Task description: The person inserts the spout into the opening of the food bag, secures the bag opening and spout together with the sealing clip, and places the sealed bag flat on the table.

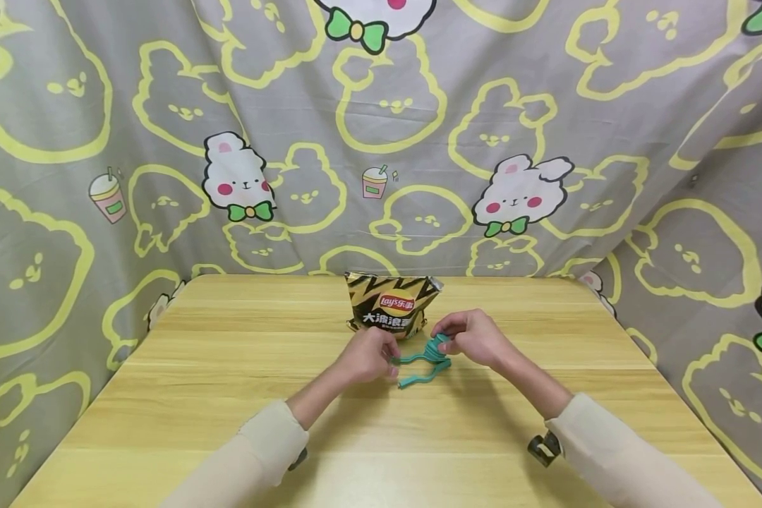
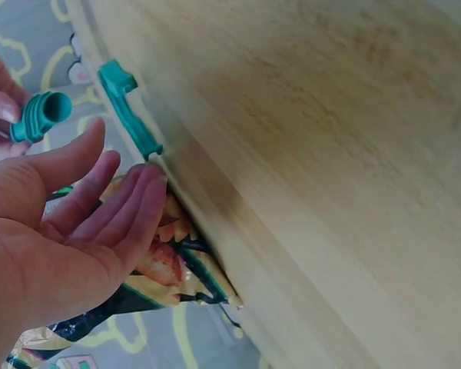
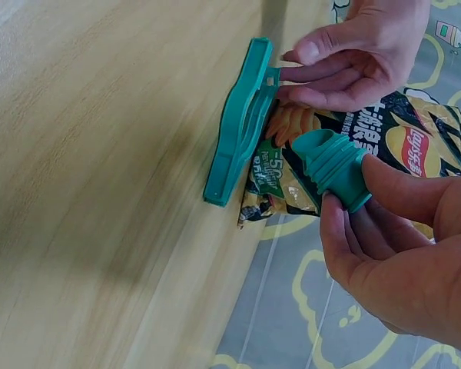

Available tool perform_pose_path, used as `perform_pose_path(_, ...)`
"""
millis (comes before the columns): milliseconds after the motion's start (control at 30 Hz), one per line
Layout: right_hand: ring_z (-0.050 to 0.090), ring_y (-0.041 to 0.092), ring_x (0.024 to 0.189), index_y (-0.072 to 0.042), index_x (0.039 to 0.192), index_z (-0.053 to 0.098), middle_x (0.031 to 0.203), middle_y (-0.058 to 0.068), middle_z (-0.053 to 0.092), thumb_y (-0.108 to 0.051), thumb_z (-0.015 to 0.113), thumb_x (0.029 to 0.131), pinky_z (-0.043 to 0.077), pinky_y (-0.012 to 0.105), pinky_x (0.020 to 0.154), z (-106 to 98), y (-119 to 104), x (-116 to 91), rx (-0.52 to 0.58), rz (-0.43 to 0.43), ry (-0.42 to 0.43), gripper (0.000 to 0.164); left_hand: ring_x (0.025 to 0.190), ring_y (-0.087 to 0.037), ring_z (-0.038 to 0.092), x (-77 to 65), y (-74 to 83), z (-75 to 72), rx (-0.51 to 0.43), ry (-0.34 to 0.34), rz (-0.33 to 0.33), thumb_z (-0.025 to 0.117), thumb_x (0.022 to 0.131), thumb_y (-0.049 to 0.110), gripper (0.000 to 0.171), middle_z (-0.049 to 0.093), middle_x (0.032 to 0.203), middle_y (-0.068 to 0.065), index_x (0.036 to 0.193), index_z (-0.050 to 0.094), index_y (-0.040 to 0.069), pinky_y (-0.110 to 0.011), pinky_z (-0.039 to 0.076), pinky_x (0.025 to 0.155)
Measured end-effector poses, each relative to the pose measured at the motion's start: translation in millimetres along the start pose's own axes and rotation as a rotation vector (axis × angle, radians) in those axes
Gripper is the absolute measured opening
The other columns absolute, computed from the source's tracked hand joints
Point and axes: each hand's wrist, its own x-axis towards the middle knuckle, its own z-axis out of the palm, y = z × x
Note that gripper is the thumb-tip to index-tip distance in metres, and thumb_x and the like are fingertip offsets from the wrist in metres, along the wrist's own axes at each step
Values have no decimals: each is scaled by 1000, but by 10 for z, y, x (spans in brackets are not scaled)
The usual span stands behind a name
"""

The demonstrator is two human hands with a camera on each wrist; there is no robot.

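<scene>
A teal bag clip (image 1: 417,380) with two long arms lies on the table between the hands. Its arms stand apart in the head view. My right hand (image 1: 478,340) pinches a small teal ribbed spout (image 3: 334,165) between thumb and fingers, its round mouth showing in the left wrist view. My left hand (image 1: 368,355) is at the clip's left end, fingers (image 2: 123,207) extended and thumb lifted away from them. Those fingertips are right at the clip's end in the right wrist view. Behind both hands a black-and-gold Lay's chip bag (image 1: 390,300) stands upright.
The pale wooden table (image 1: 228,423) runs back to a grey patterned curtain (image 1: 419,141), which also hangs along both sides. The chip bag stands close behind the hands, near the table's far edge.
</scene>
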Motion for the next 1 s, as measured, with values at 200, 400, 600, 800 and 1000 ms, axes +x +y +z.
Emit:
perform_pose_path(200,67,15,86,-1,102,76,92,6,76,4,75,82,57,31,78,5,15,-6,1,-7,2,20,78,-13,68,-26,99,-107,9,21,22,83,83,9,14,76,87,-3,94,77,5,-30,56,72)
perform_pose_path(400,68,15,87,2,105,75,93,7,76,3,75,83,57,31,78,-4,22,-8,-7,-20,-2,22,76,-12,69,-36,291,-267,72,44,56,77,90,14,5,76,85,0,91,77,10,-31,56,74)
perform_pose_path(600,68,15,88,0,104,75,93,6,76,2,75,83,57,32,79,-16,17,-8,-14,-19,-2,21,82,-15,71,-19,541,-464,172,122,170,76,91,14,4,77,87,0,88,77,12,-33,58,75)
perform_pose_path(800,68,15,88,0,105,75,94,6,76,1,75,84,57,33,79,-19,12,-11,-15,-11,-4,21,78,-14,70,-6,804,-661,228,215,231,73,93,11,6,76,87,0,88,77,12,-32,58,72)
perform_pose_path(1000,67,16,88,-1,104,76,94,6,76,1,75,84,56,33,80,-27,-1,-3,-29,-18,0,21,73,-13,69,43,962,-801,253,370,286,75,92,9,5,77,88,-1,94,79,10,-29,56,67)
